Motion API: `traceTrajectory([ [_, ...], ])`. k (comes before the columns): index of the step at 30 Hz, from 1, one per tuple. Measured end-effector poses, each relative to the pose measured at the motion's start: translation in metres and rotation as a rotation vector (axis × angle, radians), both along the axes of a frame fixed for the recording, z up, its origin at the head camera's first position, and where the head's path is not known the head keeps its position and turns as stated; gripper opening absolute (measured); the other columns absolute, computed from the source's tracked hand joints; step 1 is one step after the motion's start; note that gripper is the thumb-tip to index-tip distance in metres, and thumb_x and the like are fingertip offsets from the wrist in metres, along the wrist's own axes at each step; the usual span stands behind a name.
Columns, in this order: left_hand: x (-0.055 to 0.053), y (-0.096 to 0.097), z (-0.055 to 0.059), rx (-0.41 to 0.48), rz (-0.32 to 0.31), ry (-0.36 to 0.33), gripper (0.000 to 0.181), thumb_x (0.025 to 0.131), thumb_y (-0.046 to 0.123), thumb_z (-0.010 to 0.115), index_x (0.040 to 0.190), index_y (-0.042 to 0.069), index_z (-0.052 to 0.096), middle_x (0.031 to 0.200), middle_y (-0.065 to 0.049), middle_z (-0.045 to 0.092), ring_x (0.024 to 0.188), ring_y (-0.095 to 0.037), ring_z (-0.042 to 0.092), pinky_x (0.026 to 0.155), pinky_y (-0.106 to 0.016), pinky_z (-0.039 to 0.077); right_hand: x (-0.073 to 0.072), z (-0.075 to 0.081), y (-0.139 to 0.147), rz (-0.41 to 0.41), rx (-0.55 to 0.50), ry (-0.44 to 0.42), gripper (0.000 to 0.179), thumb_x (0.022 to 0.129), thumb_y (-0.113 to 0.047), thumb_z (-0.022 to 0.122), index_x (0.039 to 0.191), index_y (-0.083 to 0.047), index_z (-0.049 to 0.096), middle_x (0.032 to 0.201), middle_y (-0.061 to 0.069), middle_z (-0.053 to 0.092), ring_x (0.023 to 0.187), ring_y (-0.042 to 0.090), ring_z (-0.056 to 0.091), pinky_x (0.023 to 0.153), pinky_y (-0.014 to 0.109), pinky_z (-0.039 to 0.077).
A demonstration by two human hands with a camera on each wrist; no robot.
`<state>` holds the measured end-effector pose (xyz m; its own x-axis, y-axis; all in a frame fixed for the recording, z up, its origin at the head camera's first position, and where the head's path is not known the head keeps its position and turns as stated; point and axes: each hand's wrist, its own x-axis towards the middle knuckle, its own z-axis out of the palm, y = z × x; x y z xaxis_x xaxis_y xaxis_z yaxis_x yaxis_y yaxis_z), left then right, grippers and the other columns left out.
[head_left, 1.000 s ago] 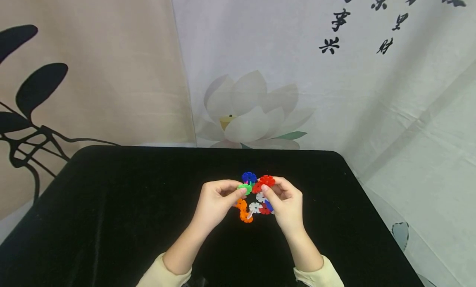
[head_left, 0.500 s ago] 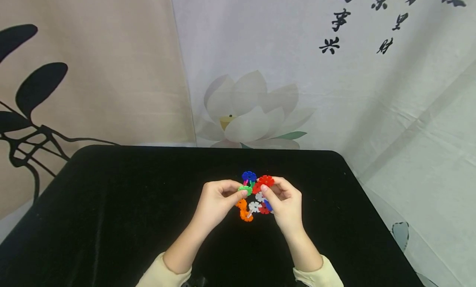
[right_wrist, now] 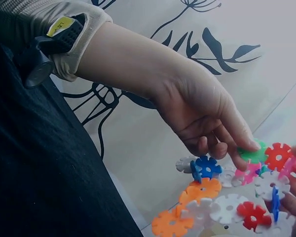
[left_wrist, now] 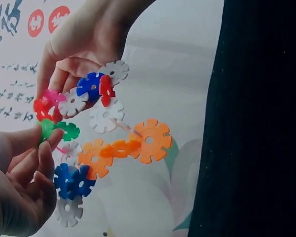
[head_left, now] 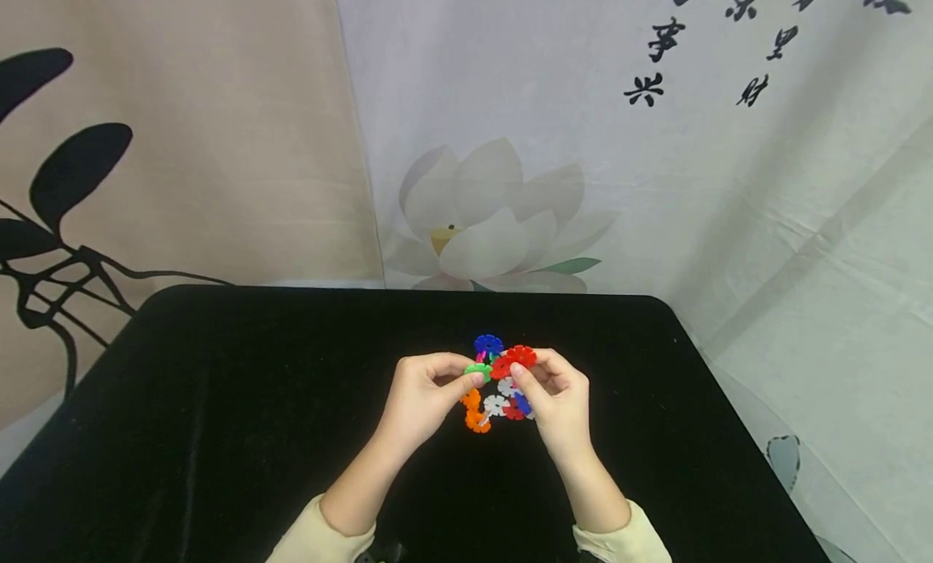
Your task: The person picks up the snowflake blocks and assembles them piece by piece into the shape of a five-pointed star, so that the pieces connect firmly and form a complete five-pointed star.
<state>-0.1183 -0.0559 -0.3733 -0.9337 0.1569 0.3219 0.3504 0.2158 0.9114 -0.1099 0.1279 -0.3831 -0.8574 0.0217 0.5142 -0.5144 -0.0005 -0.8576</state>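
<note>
Notched plastic snowflake discs are slotted together into a loop-shaped chain, raised between both hands. My left hand (head_left: 423,397) pinches a green disc (head_left: 477,372) between thumb and fingers. A red disc (head_left: 521,356) is pinched by my right hand (head_left: 563,405), close beside the green one. Above them a blue disc (head_left: 488,344) stands up at the back. Orange discs (left_wrist: 158,149) form the far side of the loop in the left wrist view, joined to a white disc (left_wrist: 106,118). Dark blue discs (left_wrist: 64,181) hang just below the left fingers. Fingers hide parts of several discs.
A black cloth-covered table (head_left: 255,433) spreads under the hands. Behind it hangs a pale curtain (head_left: 583,77) printed with a lotus and dark characters. A dark device (right_wrist: 64,37) is strapped at the left sleeve.
Both hands stay nearly in place, keeping their pinches. The green disc has tilted flatter, the back blue disc has risen slightly, and the lower orange and white discs have shifted a little left and up.
</note>
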Motion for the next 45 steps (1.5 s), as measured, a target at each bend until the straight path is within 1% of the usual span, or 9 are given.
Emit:
traceTrajectory([
  [6, 0.002, 0.000, 0.001, 0.014, -0.011, 0.013, 0.005, 0.084, 0.014, 0.075, 0.088, 0.012, 0.075, 0.084, 0.008, 0.072, 0.075, -0.007, 0.066, 0.069, -0.029, 0.055, 0.000, -0.003, -0.002, -0.080, 0.017, 0.007, 0.008, 0.092, 0.003, 0.058, 0.093, 0.006, 0.065, 0.083, 0.005, 0.068, 0.068, 0.014, 0.061, 0.064, 0.025, 0.054],
  [13, 0.003, 0.003, 0.000, 0.015, -0.017, 0.061, 0.007, 0.083, 0.015, 0.076, 0.089, 0.010, 0.075, 0.083, 0.007, 0.072, 0.072, -0.006, 0.066, 0.064, -0.028, 0.055, 0.003, -0.005, -0.004, -0.054, 0.005, 0.057, 0.008, 0.094, 0.003, 0.055, 0.100, 0.007, 0.059, 0.101, 0.013, 0.070, 0.084, 0.019, 0.068, 0.074, 0.030, 0.055],
  [17, 0.004, 0.005, -0.003, 0.033, -0.007, 0.080, 0.008, 0.083, 0.014, 0.076, 0.088, 0.009, 0.076, 0.083, 0.006, 0.072, 0.071, -0.006, 0.067, 0.063, -0.028, 0.056, 0.003, -0.005, -0.005, -0.071, 0.003, 0.068, 0.009, 0.095, 0.002, 0.054, 0.099, 0.007, 0.062, 0.102, 0.017, 0.070, 0.086, 0.021, 0.069, 0.073, 0.032, 0.055],
  [25, 0.005, 0.011, -0.008, 0.108, -0.013, 0.108, 0.008, 0.084, 0.009, 0.074, 0.090, 0.005, 0.076, 0.085, 0.002, 0.073, 0.076, -0.008, 0.069, 0.065, -0.028, 0.056, 0.003, -0.006, -0.007, -0.116, -0.023, 0.064, 0.012, 0.095, -0.001, 0.056, 0.097, 0.006, 0.066, 0.100, 0.018, 0.070, 0.086, 0.024, 0.069, 0.071, 0.034, 0.056],
  [30, 0.005, 0.012, -0.010, 0.146, -0.016, 0.113, 0.010, 0.082, 0.009, 0.075, 0.091, 0.003, 0.076, 0.084, -0.002, 0.073, 0.070, -0.011, 0.069, 0.066, -0.028, 0.056, 0.003, -0.006, -0.007, -0.117, -0.046, 0.055, 0.012, 0.094, 0.000, 0.058, 0.097, 0.006, 0.067, 0.098, 0.021, 0.070, 0.085, 0.022, 0.070, 0.070, 0.033, 0.056],
  [37, 0.003, 0.011, -0.008, 0.140, -0.011, 0.122, 0.006, 0.082, 0.009, 0.075, 0.087, 0.005, 0.076, 0.077, 0.002, 0.072, 0.064, -0.013, 0.067, 0.063, -0.028, 0.056, 0.002, -0.006, -0.006, -0.130, 0.005, 0.052, 0.012, 0.094, -0.001, 0.059, 0.098, 0.003, 0.069, 0.096, 0.016, 0.071, 0.083, 0.021, 0.070, 0.068, 0.034, 0.056],
  [41, 0.003, 0.009, -0.005, 0.143, -0.018, 0.106, 0.006, 0.083, 0.010, 0.075, 0.087, 0.005, 0.076, 0.079, 0.000, 0.072, 0.065, -0.012, 0.067, 0.064, -0.028, 0.056, 0.000, -0.006, -0.005, -0.096, 0.008, 0.046, 0.015, 0.095, -0.002, 0.057, 0.105, 0.003, 0.067, 0.100, 0.017, 0.070, 0.087, 0.023, 0.069, 0.071, 0.034, 0.055],
  [43, 0.003, 0.008, -0.004, 0.148, -0.023, 0.097, 0.008, 0.083, 0.011, 0.074, 0.088, 0.004, 0.075, 0.080, -0.001, 0.072, 0.066, -0.013, 0.067, 0.064, -0.028, 0.056, -0.001, -0.006, -0.004, -0.064, 0.025, 0.056, 0.021, 0.094, 0.000, 0.057, 0.113, 0.004, 0.064, 0.105, 0.019, 0.069, 0.092, 0.023, 0.068, 0.075, 0.034, 0.055],
  [45, 0.003, 0.006, -0.003, 0.158, -0.028, 0.087, 0.009, 0.084, 0.012, 0.074, 0.089, 0.004, 0.075, 0.080, -0.002, 0.072, 0.067, -0.014, 0.067, 0.065, -0.029, 0.056, -0.001, -0.006, -0.004, -0.043, 0.060, 0.066, 0.030, 0.092, 0.002, 0.059, 0.121, 0.005, 0.059, 0.108, 0.020, 0.067, 0.092, 0.020, 0.068, 0.078, 0.031, 0.054],
])
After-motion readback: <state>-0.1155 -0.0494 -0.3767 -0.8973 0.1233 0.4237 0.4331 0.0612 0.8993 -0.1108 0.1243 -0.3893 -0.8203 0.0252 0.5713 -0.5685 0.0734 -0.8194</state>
